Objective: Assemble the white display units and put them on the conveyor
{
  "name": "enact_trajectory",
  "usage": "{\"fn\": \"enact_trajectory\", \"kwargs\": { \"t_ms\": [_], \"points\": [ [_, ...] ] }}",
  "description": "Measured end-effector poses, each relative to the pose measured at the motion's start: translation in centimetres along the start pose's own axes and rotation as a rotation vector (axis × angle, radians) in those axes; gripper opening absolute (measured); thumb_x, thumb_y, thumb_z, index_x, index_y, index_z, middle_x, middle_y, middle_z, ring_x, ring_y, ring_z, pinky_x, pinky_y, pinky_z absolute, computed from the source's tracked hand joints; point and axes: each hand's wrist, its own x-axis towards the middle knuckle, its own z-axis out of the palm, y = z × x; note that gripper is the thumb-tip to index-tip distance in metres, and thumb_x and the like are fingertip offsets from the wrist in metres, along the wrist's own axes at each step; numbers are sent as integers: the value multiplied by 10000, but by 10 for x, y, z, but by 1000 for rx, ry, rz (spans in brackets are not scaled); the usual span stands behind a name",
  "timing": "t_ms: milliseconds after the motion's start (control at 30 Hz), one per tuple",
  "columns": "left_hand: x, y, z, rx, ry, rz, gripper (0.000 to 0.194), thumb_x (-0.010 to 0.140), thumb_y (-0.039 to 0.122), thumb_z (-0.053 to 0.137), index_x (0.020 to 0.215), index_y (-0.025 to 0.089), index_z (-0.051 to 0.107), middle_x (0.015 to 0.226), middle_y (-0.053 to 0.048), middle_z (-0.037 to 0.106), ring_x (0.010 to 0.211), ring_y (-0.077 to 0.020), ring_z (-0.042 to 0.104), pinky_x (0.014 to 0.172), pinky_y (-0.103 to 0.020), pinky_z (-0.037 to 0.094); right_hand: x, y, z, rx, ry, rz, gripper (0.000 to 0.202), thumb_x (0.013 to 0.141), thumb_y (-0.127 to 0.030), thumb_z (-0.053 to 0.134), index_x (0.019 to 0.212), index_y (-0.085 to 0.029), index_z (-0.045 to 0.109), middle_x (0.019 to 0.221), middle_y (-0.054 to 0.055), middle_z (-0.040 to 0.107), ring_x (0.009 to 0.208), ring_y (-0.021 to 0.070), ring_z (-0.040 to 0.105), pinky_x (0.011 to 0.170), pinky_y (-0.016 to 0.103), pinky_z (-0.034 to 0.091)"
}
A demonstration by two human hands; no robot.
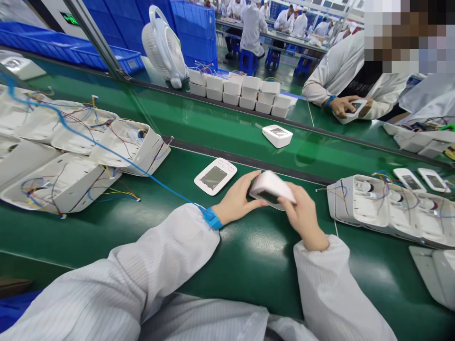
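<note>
The white device housing point(272, 189) sits near the middle of the green tabletop point(249, 255), tipped on edge so its dark display window faces the person. Both hands close on it: the left hand point(237, 201) cups its left end with fingers over the top, and the right hand point(302, 215) wraps its right end, so each grip is holding the housing. A blue wrist strap point(212, 219) rides on the left cuff, its blue cord point(106, 151) trailing far left.

Just left and beyond lies a front panel point(215, 176), face up and apart from the housing. Farther out on the belt stands one finished unit point(277, 135). Open shells with loose wires point(81, 156) crowd the left; more wired shells point(384, 208) line the right.

This looks like a pressing-together or inspection step on the housing. The next move likely calls for steady two-handed pressure along the seam, keeping wires clear.
</note>
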Motion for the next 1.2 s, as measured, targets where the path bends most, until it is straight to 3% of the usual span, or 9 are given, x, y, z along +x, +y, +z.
{"fn": "enact_trajectory", "kwargs": {
  "t_ms": [133,267,400,500,600,700,800,1033,1200],
  "points": [
    [6,-15,-26,515,28,-171,730,818,513,672,1404,139,450,1518,-248,378,1422,-460,295,1141,-622,234,5,48,-7,95,200,488,538,864,-638,496,952,-149,702,714,80,685,633,238,622,650,376,503],
    [7,-26,-38,771,-3,-433,765,816,550,650,1431,148,437,1527,-297,331,1352,-551,322,1023,-682,293,22,78,3,184,338,544,650,868,-714,382,808,-130,662,573,36,596,498,171,527,498,301,454],
    [9,-31,-38,729,-66,-375,594,875,444,597,1406,202,488,1500,-256,394,1265,-464,453,977,-603,374,54,83,25,277,443,529,679,883,-685,347,1030,-88,634,825,108,672,614,160,620,580,303,517],
    [13,-30,-36,480,7,-294,574,827,386,649,1356,190,544,1489,-212,436,1280,-408,461,1031,-572,371,66,83,37,290,468,474,656,828,-597,518,1259,-103,550,1194,183,628,900,186,682,798,342,545],
    [16,-19,-30,-155,118,-326,597,816,473,642,1325,172,559,1344,-166,586,1180,-314,563,1010,-478,440,66,84,40,266,407,421,595,764,-520,627,1193,-107,619,1166,186,660,926,218,686,873,399,531],
    [15,0,-18,-906,91,-583,626,833,625,555,1227,142,605,1091,-144,698,936,-258,670,845,-411,528,61,81,37,233,338,382,456,801,-477,598,1027,-92,692,901,148,722,813,237,694,832,440,538],
    [11,16,-4,-1350,-22,-840,630,849,689,448,1095,147,653,1027,-142,717,869,-264,702,766,-407,552,53,60,35,221,280,290,381,858,-442,543,973,-115,701,878,125,719,745,212,686,765,400,550],
    [3,25,12,-1514,-9,-972,274,895,368,499,907,170,688,812,-57,735,713,-179,691,741,-330,565,4,-38,45,98,145,-133,380,897,-350,586,1256,-230,625,1274,120,619,1176,263,577,996,464,496],
    [1,20,14,-1464,-20,-950,289,919,415,524,920,177,687,870,-51,736,793,-170,694,783,-301,556,-10,-58,48,10,124,-240,247,953,-206,495,1151,-230,641,1121,98,674,1041,239,628,901,434,541]
  ]
}}
